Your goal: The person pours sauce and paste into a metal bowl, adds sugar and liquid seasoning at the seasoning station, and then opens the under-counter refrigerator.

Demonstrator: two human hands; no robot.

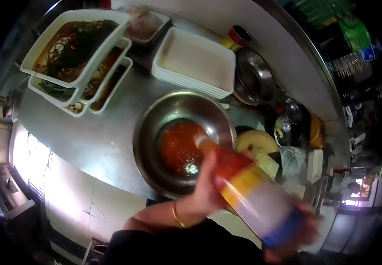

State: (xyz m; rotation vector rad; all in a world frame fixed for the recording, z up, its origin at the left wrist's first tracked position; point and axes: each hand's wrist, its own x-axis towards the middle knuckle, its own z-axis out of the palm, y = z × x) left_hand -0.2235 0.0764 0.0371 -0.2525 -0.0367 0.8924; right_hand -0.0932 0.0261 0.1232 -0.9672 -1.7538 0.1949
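A large bottle with a yellow and blue label is tilted, its neck pointing down over a steel bowl. Red-orange sauce lies in the bottom of that bowl. Around the bottle's neck end is my left hand, with a gold bangle on its wrist. My right hand, blurred, holds the bottle's base. Some red contents show near the bottle's shoulder, and the part above the base looks pale.
Stacked white trays of food stand at the back left. Behind the bowl is a stack of white trays. Metal bowls, a can and a round yellowish board are to the right.
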